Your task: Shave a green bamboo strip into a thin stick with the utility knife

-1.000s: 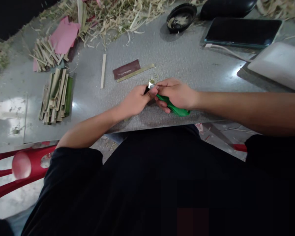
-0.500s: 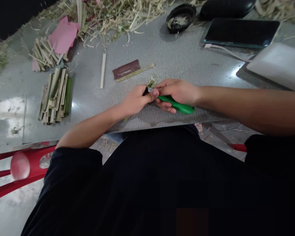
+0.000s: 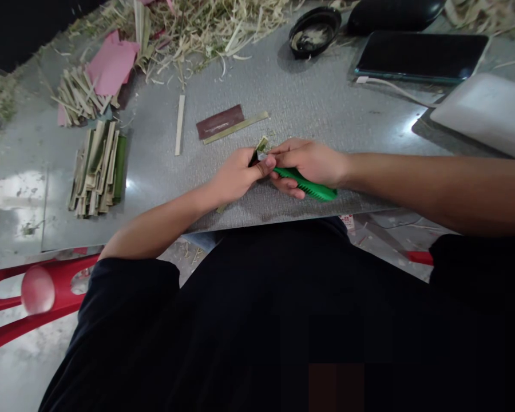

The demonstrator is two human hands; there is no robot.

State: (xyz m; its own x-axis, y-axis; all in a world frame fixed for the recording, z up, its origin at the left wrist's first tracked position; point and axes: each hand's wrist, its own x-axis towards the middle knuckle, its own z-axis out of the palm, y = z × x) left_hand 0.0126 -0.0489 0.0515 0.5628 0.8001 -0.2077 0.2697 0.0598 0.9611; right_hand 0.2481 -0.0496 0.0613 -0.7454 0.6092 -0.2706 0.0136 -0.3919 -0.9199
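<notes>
My right hand (image 3: pixel 311 163) is closed round a green-handled knife (image 3: pixel 309 186) whose short blade points left, toward my other hand. My left hand (image 3: pixel 238 174) is closed on a thin bamboo strip (image 3: pixel 262 143); one end sticks out above my fingers and the other shows below my wrist. The blade meets the strip right at my left thumb. Both hands rest close together over the grey mat (image 3: pixel 309 109), near its front edge.
A stack of cut bamboo strips (image 3: pixel 98 167) lies at left, with a looser pile (image 3: pixel 75 97) and pink paper (image 3: pixel 111 63) behind. Single strips (image 3: pixel 179 124) and brown sandpaper (image 3: pixel 220 121) lie ahead. Shavings, a black bowl (image 3: pixel 315 30), a phone (image 3: pixel 420 56) and a white box (image 3: pixel 484 111) stand farther back.
The knife's handle has swung a little to the right and the strip's end shows more above my fingers. Both hands stay in the same spot.
</notes>
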